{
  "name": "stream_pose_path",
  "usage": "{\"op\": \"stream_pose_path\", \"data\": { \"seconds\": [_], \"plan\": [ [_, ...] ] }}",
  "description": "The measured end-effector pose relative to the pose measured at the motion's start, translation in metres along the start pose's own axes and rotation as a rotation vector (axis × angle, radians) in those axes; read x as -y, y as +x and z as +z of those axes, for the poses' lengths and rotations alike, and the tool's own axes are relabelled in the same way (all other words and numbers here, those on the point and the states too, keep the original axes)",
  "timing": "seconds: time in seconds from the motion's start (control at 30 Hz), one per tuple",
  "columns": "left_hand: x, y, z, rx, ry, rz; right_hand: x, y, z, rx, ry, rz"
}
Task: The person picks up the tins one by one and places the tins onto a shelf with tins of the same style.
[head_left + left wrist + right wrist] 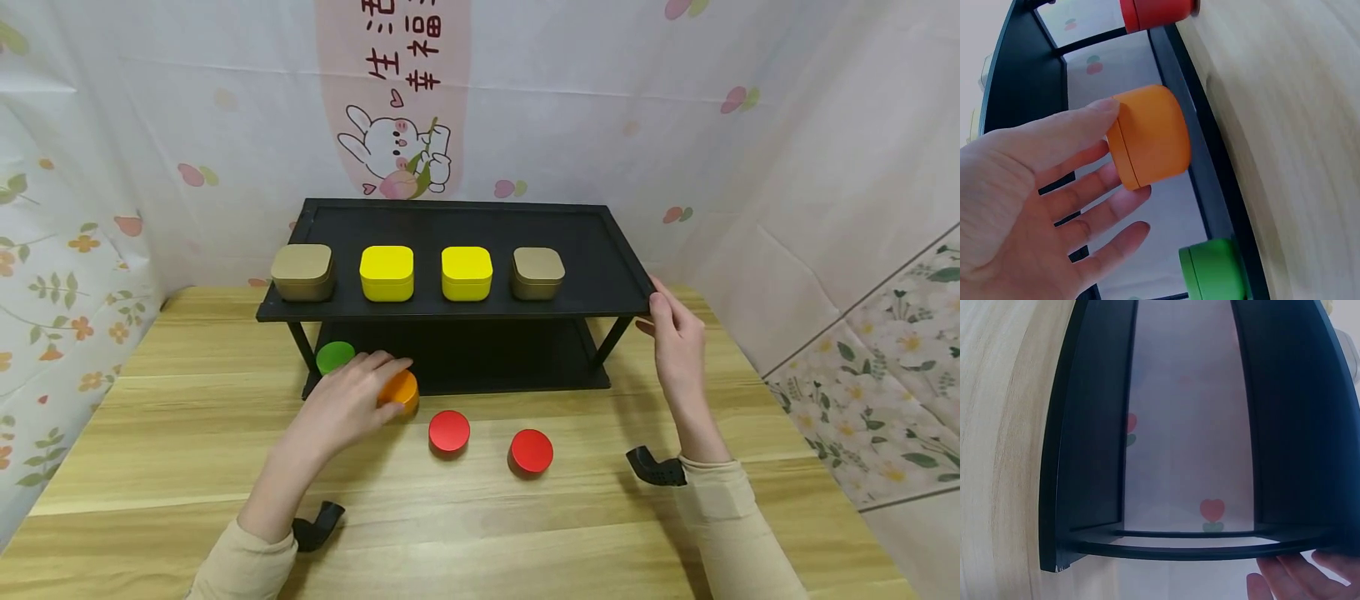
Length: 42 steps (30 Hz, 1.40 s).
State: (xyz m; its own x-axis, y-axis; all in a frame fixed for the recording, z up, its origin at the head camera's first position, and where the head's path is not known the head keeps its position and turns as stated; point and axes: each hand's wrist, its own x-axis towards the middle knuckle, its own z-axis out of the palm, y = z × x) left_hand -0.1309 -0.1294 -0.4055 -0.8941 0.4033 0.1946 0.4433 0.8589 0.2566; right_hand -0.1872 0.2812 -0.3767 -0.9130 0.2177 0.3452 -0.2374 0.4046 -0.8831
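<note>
The left hand (341,404) pinches a smooth, matte orange round lidded container (401,390) between thumb and fingers, the thumb on its lid edge and the other fingers spread loosely behind. The orange container is at the front edge of the lower tier of a black two-tier shelf (457,221); whether its base touches the tier is hard to tell. Just to its left, a green round lidded container (335,357) of the same make, a thin seam circling it below the top, sits at the left end of that tier. The right hand (678,337) grips the front right corner of the upper tier, thumb against the rim and fingers about the edge. The shelf has flat panels with a raised border, joined by slim straight bars. Along the front of its upper tier stand four squarish lidded boxes with rounded corners: a tan box (303,272) at the left, two glossy yellow boxes (387,273) in the middle and a second tan box (537,273) at the right. Two red round containers (449,431) rest apart on the pale, streaky-grained wooden table (465,533), before the shelf. Behind hangs a creased white printed cloth (585,108).
</note>
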Motion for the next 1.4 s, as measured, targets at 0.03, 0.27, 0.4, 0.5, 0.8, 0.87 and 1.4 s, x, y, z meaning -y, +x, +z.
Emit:
{"op": "stream_pose_path", "data": {
  "seconds": [0.03,0.27,0.4,0.5,0.8,0.87,1.4],
  "plan": [
    [0.000,0.001,-0.001,-0.001,-0.002,-0.003,0.000,0.001,0.000,-0.002,0.000,0.000],
    [0.005,0.007,-0.007,0.002,-0.026,-0.034,-0.001,-0.001,0.001,-0.006,0.006,0.004],
    [0.009,0.011,-0.007,0.006,-0.030,-0.039,-0.002,-0.003,0.001,-0.014,0.021,0.000],
    [0.011,0.016,-0.009,0.004,-0.030,-0.036,-0.001,-0.004,0.001,-0.019,0.026,-0.009],
    [0.021,0.030,-0.012,0.008,-0.009,-0.037,0.000,-0.002,0.001,-0.022,0.020,-0.019],
    [0.025,0.031,-0.012,0.011,-0.004,-0.039,0.000,-0.001,0.002,-0.017,0.015,-0.018],
    [0.033,0.038,-0.003,0.093,-0.017,-0.069,-0.001,0.000,0.001,-0.020,-0.003,-0.020]
  ]
}}
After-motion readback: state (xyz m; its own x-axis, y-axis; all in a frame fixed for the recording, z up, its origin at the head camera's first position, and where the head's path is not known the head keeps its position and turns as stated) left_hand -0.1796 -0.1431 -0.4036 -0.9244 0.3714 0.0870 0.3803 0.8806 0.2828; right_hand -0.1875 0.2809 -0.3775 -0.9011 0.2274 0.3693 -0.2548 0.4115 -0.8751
